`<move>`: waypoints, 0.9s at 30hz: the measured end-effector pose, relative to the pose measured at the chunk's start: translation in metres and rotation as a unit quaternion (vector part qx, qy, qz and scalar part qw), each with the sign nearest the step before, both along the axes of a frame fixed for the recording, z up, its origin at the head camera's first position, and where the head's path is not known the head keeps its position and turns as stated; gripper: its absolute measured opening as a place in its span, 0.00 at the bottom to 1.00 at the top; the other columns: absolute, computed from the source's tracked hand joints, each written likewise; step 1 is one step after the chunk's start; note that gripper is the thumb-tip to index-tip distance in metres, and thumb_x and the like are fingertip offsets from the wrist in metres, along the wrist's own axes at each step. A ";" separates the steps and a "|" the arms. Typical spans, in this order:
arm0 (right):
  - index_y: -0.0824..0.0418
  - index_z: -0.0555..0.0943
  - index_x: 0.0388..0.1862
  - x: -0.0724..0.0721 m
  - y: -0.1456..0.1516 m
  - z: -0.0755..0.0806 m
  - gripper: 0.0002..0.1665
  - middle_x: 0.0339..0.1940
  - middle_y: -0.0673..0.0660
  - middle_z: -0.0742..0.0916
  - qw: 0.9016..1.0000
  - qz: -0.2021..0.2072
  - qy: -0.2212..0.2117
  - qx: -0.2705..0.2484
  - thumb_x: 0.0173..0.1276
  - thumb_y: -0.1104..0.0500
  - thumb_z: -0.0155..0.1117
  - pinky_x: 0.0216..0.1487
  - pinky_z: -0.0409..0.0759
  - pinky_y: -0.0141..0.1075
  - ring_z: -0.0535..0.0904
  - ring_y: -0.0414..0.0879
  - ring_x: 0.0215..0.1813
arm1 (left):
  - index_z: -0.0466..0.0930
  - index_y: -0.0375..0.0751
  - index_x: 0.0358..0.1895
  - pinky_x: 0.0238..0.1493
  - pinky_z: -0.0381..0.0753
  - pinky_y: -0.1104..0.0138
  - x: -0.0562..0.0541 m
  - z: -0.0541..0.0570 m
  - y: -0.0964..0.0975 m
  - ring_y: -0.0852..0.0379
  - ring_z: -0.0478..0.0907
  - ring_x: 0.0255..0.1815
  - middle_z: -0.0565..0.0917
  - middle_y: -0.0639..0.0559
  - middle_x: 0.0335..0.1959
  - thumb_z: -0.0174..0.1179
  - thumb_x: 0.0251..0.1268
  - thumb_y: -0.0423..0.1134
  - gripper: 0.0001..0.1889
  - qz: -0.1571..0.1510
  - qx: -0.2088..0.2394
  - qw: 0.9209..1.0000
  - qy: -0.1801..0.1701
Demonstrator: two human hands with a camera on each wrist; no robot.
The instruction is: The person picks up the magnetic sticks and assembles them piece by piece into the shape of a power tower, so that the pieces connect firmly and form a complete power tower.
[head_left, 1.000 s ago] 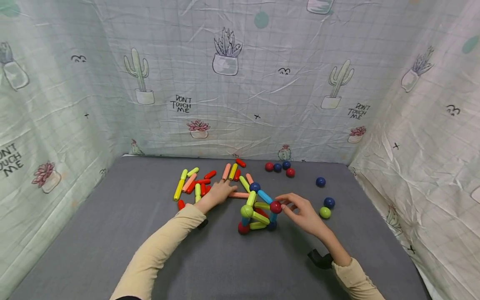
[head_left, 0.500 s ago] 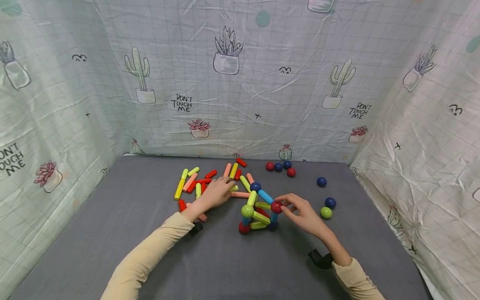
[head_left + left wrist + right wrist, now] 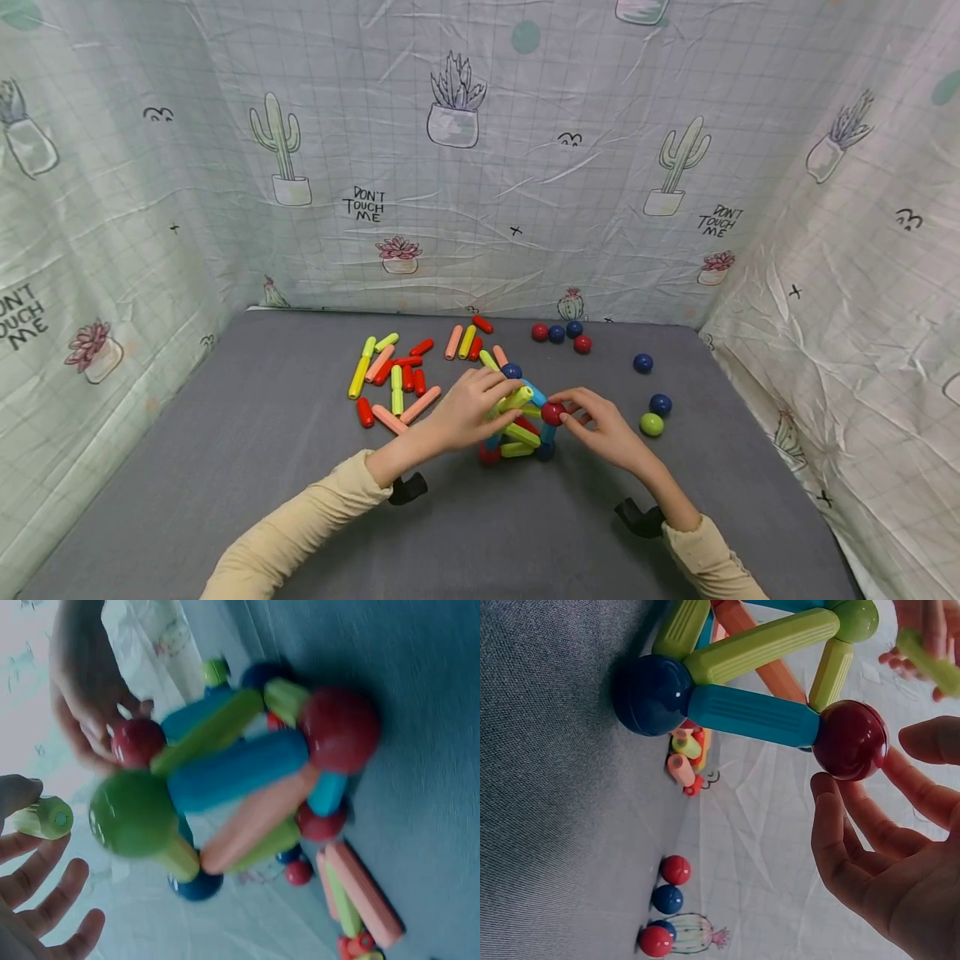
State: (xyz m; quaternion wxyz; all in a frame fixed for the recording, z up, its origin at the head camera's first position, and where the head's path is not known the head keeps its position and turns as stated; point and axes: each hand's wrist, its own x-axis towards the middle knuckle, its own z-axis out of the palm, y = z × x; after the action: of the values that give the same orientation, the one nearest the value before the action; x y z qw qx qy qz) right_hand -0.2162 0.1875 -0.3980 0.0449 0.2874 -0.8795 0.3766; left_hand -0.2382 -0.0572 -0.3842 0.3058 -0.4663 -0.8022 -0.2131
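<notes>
Green rod (image 3: 521,398) pinched in left grip (image 3: 467,412); right grip (image 3: 606,427) holds red ball (image 3: 552,414).

Left hand (image 3: 465,412), with lime stick (image 3: 521,397), now beside the frame (image 3: 522,434).

Soft light fell; the left wrist view blurred the green ball (image 3: 133,814) and bleached cloth (image 3: 26,690) above-left of it.

The cloth backdrop (image 3: 495,187) reads "DON'T TOUCH ME".
</notes>
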 end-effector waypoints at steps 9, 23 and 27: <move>0.57 0.75 0.49 -0.001 0.001 0.000 0.13 0.43 0.53 0.80 1.000 0.004 0.006 -0.003 0.66 0.61 0.53 0.35 0.77 0.31 0.78 0.45 0.41 | 0.79 0.44 0.42 0.35 0.69 0.72 0.005 -0.017 0.007 0.61 0.70 0.34 0.77 0.55 0.32 0.64 0.52 0.42 0.13 -0.008 -0.021 1.000 -0.020; 0.65 0.74 0.51 0.011 -0.008 0.014 0.15 0.44 0.61 0.80 1.000 -0.020 -0.024 -0.001 0.65 0.66 0.52 0.37 0.79 0.34 0.79 0.54 0.41 | 0.80 0.52 0.35 0.36 0.67 0.68 0.018 -0.022 0.027 0.58 0.66 0.32 0.74 0.54 0.30 0.63 0.50 0.49 0.10 0.131 -0.131 0.982 0.045; 0.69 0.74 0.49 0.020 -0.013 0.028 0.14 0.43 0.64 0.79 0.999 -0.023 -0.032 -0.005 0.64 0.68 0.52 0.37 0.79 0.35 0.79 0.56 0.41 | 0.80 0.51 0.35 0.36 0.70 0.67 0.021 -0.022 0.032 0.57 0.68 0.33 0.75 0.53 0.30 0.61 0.53 0.47 0.08 0.163 -0.140 0.975 0.054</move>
State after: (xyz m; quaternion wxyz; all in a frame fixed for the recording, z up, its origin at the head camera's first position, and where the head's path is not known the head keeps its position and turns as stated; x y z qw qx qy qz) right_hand -0.1964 0.1743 -0.3696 0.0268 0.2553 -0.8849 0.3886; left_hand -0.2169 -0.0257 -0.4059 0.3110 -0.3779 -0.8718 -0.0206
